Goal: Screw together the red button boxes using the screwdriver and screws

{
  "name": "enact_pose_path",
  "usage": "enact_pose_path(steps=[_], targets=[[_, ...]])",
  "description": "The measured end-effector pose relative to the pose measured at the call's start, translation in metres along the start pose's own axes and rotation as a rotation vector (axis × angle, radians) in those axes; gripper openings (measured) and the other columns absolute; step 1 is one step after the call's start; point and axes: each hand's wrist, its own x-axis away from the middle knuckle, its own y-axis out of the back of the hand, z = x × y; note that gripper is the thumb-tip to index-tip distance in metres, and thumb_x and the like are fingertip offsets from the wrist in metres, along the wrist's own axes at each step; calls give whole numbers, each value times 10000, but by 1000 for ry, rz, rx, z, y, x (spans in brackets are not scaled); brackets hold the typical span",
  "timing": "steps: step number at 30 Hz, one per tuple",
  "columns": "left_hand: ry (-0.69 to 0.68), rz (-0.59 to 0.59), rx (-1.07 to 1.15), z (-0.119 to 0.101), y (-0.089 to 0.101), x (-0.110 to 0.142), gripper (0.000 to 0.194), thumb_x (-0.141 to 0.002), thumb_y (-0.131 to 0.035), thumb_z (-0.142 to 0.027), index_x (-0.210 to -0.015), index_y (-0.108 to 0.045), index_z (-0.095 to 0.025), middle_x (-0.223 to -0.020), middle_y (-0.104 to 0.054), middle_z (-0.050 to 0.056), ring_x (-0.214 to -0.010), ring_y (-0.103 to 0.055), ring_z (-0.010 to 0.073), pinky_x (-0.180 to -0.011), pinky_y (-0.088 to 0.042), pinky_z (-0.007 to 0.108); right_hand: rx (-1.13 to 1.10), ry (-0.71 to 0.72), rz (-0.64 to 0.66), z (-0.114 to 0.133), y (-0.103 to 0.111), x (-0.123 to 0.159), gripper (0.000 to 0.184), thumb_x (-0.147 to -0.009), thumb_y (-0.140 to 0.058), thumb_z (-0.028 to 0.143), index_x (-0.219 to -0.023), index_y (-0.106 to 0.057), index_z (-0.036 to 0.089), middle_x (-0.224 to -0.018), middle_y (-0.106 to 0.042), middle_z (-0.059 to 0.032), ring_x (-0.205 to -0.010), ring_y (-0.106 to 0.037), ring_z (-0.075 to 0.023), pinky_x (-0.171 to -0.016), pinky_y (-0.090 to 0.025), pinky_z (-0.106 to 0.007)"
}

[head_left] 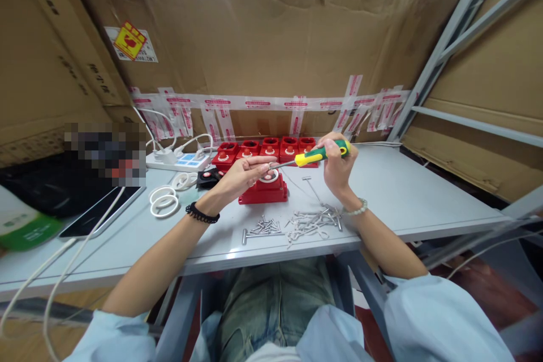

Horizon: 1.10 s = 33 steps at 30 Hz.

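My right hand [338, 161] is wrapped round the yellow and green handle of a screwdriver [323, 153], its shaft pointing left. At the shaft's tip, the fingers of my left hand [244, 174] are pinched together; what they hold is too small to make out. Just below them a red box [263, 193] with a white ring [270, 176] on top stands on the table. My left fingers hide part of it. Nearer to me lie a pile of screws [266, 227] and a heap of metal T-shaped bars with thin chains [311, 223].
Several red boxes [270, 147] stand in a row at the back. White rings [164, 202], a black part [208, 179], a power strip [180, 162] and a phone [104, 212] with cables are on the left. A cardboard wall [271, 39] closes off the table's far side.
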Motion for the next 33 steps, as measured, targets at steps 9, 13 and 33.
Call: enact_pose_path(steps=[9,13,33], targets=[[3,-101,89,6,-10,0,302,-814,-724,-217,-1108,-714,-147,-1185,-710,101,-921,-692,122,-828,-547,211,29,18,-104,5,-5,7,270,-847,-457,438,-664,-468,240,-658,-509,4,-632,-528,-136,-636,-477,-288],[-47,-120,-46,9,-13,-1,408,-839,-705,-337,-1173,-662,-107,-1011,-750,114,-892,-706,164,-812,-547,265,-34,-58,-158,-2,-6,4,287,-838,-495,459,-666,-472,230,-661,-521,5,-622,-519,-124,-615,-475,-270],[-250,86,-1068,-11,33,-1,699,-642,-788,-509,-1196,-473,-222,-1153,-637,64,-1024,-637,271,-899,-500,392,-309,-705,-342,-33,13,-39,269,-844,-600,244,-603,-495,183,-506,-485,72,-391,-484,-62,-384,-466,-174]])
